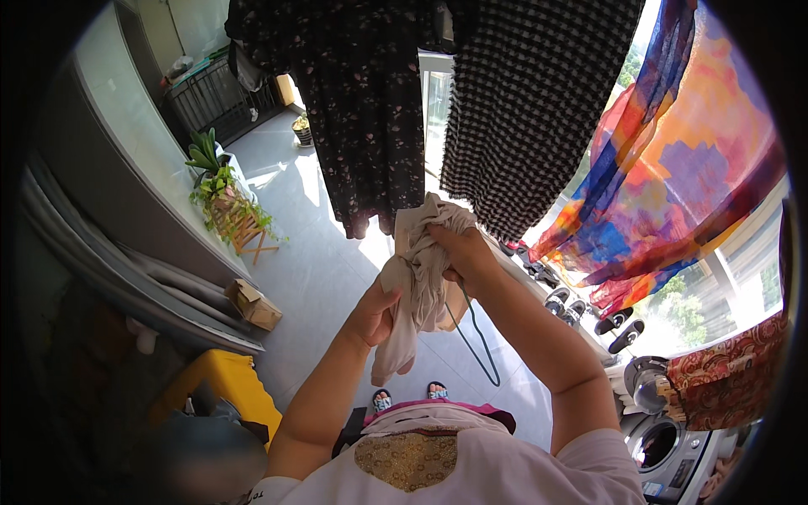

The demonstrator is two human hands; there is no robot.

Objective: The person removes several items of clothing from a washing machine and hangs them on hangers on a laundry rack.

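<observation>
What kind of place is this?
Likely a home balcony used for laundry: a front-loading washing machine, a dark floral garment hanging up, and leafy plants at left.

Bare hands (370,315) accompany a pale short-sleeved shirt (522,470) with a rounded gold patch (407,459), and patterned slippers (382,400).

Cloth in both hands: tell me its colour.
The cloth is pale beige, best seen in the head view.

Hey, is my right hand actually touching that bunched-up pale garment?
Touching. The head view shows the right hand closed on the pale garment, pressed into its upper folds with no gap between them.
</observation>
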